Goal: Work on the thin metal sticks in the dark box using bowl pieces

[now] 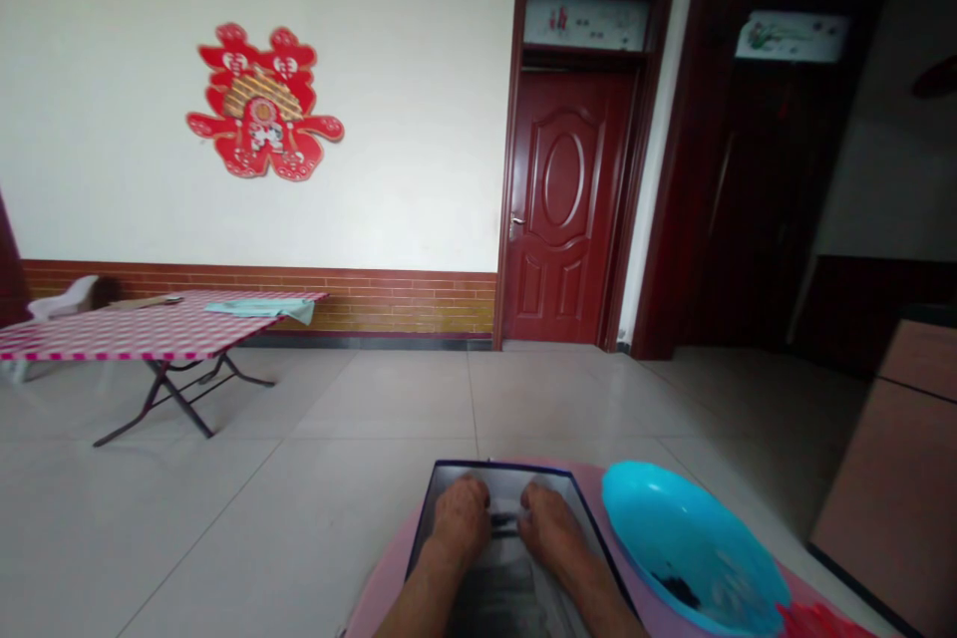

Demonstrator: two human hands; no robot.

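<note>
My left hand [462, 520] and my right hand [551, 524] are both inside an open shallow box [515, 468] with a dark blue rim and a pale lining. The fingers of both are curled in, with small dark strips [503, 521] showing between them. What exactly the fingertips pinch is too small to tell. Below the hands, greyish, thin-looking material [499, 586] lies in the box, partly covered by my forearms.
The box stands on a pink round table [396, 573]. Right of it sits a blue basin [673, 528] holding a dark clump [677, 588], with something red [818, 621] beside it. A checkered folding table [164, 329] stands left. A pinkish cabinet [897, 459] is at right.
</note>
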